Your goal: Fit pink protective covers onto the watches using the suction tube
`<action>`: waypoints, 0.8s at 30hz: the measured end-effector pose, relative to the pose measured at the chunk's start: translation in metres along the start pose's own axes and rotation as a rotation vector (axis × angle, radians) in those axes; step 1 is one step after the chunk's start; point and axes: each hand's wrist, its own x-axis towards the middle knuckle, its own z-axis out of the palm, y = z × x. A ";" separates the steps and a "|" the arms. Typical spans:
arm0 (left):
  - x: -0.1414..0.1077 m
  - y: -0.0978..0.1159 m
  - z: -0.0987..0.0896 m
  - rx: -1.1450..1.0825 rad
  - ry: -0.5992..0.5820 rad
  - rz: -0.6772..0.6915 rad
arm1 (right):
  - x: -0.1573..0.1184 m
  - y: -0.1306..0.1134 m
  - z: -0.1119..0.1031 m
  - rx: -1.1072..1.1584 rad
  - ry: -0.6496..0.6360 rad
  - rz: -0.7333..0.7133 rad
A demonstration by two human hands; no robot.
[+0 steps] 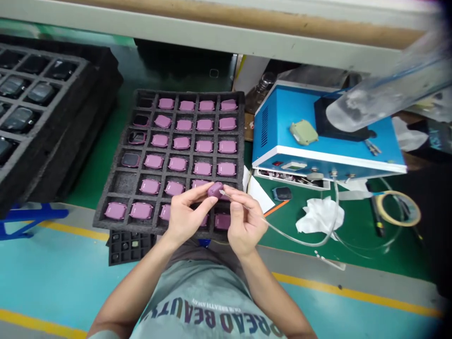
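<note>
Between the fingers of my left hand (190, 209) is a purple watch case (215, 189), tilted so that its edge faces me. My right hand (246, 221) pinches the thin tip end of a clear tube (300, 239), its point at the side of the case. The tube curves right to a fitting on the front of a blue dispenser box (328, 150). Below both hands lies a black foam tray (122, 182) with purple watch cases (153, 161) in most compartments. Along its left column, several cases (130, 160) show a dark face. My hands hide part of the lower rows.
Stacked black foam trays (88, 94) with dark watch cases stand at the left. On the blue box lie a pale green case (303, 132) and a clear cylinder (381, 89). Crumpled tissue (319, 216), a tape roll (398, 208) and a dark watch case (282, 193) are on the green bench. A shelf edge (226, 35) crosses above.
</note>
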 end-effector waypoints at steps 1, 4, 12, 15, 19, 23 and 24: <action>0.000 0.000 0.000 0.019 0.001 0.003 | 0.000 0.000 0.000 -0.002 -0.002 0.004; 0.000 -0.001 0.001 0.054 0.010 0.011 | 0.000 0.000 -0.001 -0.009 -0.007 0.006; 0.001 -0.002 0.000 0.085 0.007 0.033 | 0.001 0.001 -0.002 0.005 -0.008 0.014; 0.000 -0.002 0.001 0.086 0.009 0.040 | 0.000 0.002 -0.002 0.002 -0.015 0.012; 0.000 -0.003 0.000 0.086 0.005 0.045 | 0.000 0.001 -0.002 -0.031 -0.014 0.018; 0.000 -0.003 0.000 0.107 0.013 0.038 | 0.000 0.001 -0.002 -0.057 -0.012 0.021; 0.000 -0.003 0.000 0.108 0.013 0.042 | 0.000 0.001 -0.002 -0.049 -0.012 0.020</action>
